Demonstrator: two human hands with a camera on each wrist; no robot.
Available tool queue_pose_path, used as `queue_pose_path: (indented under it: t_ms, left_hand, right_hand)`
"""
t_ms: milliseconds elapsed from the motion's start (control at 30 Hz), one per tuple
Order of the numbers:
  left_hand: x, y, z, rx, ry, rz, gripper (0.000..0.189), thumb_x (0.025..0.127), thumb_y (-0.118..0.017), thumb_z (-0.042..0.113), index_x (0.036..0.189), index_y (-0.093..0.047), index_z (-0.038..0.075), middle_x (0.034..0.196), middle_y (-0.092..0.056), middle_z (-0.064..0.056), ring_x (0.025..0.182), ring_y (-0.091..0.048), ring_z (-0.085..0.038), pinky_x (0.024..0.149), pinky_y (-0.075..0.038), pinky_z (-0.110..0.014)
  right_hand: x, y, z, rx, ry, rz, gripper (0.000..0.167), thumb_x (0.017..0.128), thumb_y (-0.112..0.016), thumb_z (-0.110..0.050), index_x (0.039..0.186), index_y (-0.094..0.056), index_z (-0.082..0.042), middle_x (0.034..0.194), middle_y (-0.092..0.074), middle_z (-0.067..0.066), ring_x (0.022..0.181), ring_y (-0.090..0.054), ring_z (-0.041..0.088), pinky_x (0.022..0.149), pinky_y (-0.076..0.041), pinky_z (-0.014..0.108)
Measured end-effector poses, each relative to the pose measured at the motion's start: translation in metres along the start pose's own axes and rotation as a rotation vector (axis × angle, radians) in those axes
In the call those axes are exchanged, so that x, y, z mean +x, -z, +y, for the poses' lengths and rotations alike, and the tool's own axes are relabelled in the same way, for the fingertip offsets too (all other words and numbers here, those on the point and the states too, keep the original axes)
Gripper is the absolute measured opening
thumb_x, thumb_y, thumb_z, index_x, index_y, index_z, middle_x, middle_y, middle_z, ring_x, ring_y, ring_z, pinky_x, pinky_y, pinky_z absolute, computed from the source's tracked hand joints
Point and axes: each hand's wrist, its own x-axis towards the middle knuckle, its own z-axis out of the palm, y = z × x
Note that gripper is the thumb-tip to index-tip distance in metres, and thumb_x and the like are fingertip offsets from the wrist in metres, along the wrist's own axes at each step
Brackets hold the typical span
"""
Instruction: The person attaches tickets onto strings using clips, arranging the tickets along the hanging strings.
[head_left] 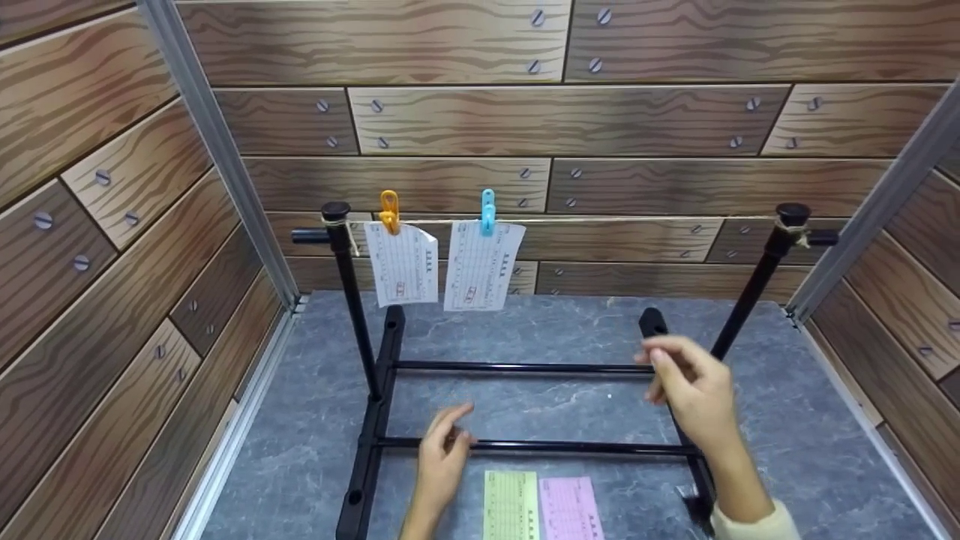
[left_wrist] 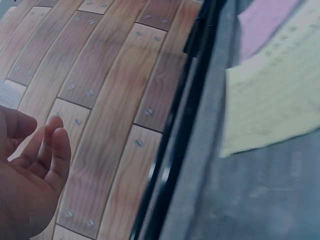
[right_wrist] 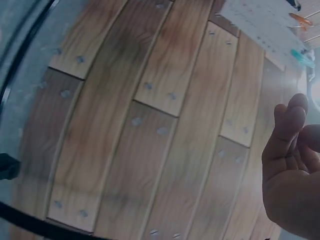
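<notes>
Two white printed slips, a left one and a right one, hang from a thin string. An orange clothespin grips the left slip; a light blue clothespin grips the other. My left hand hovers near the front crossbar with fingers loosely bent, holding nothing. Raised by the right post, my right hand has its thumb close to its bent fingers, and no object shows between them. A yellow-green slip and a pink slip lie side by side at the front.
The string is tied between a left black post and a right black post. Black crossbars, a rear one and a front one, join the stand's feet on a grey marbled tabletop. Wood-patterned walls enclose three sides.
</notes>
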Motion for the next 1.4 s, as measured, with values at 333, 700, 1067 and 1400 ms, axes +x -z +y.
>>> queue_pose_path:
  t_ms: [333, 700, 1067, 1400]
  left_hand:
    - [-0.042, 0.009, -0.008, 0.147, 0.183, -0.109, 0.037, 0.092, -0.065, -0.005, 0.128, -0.065, -0.002, 0.123, -0.060, -0.014, 0.085, -0.060, -0.015, 0.070, -0.051, -0.025]
    - [-0.075, 0.018, -0.031, 0.308, 0.188, -0.246, 0.042, 0.088, -0.066, -0.004, 0.130, -0.062, -0.007, 0.122, -0.056, -0.018, 0.077, -0.057, -0.005, 0.063, -0.052, -0.025]
    - [-0.084, 0.026, -0.043, 0.260, 0.233, -0.299, 0.044, 0.087, -0.064, -0.003, 0.130, -0.058, -0.014, 0.125, -0.052, -0.027, 0.074, -0.056, -0.003, 0.064, -0.052, -0.025]
    - [-0.082, 0.010, -0.040, 0.430, 0.417, -0.373, 0.049, 0.083, -0.062, 0.007, 0.130, -0.060, -0.008, 0.124, -0.054, -0.018, 0.077, -0.053, -0.005, 0.070, -0.048, -0.028]
  right_hand:
    - [-0.057, 0.008, 0.027, -0.178, -0.248, 0.088, 0.014, 0.095, -0.057, 0.014, 0.103, -0.068, 0.010, 0.081, -0.070, 0.015, 0.046, -0.057, 0.018, 0.043, -0.049, 0.025]
    - [-0.127, 0.048, 0.069, -0.383, -0.544, 0.094, 0.015, 0.100, -0.062, -0.004, 0.110, -0.069, 0.004, 0.087, -0.072, 0.000, 0.052, -0.062, 0.016, 0.048, -0.052, 0.027]
    - [-0.155, 0.069, 0.096, -0.555, -0.961, -0.414, 0.048, 0.097, -0.066, -0.025, 0.128, -0.057, 0.010, 0.118, -0.060, 0.032, 0.104, -0.064, 0.043, 0.087, -0.052, 0.053]
    - [-0.149, 0.050, 0.105, -0.670, -1.003, -0.637, 0.051, 0.096, -0.067, -0.031, 0.128, -0.059, 0.008, 0.121, -0.060, 0.029, 0.114, -0.055, 0.049, 0.091, -0.046, 0.061]
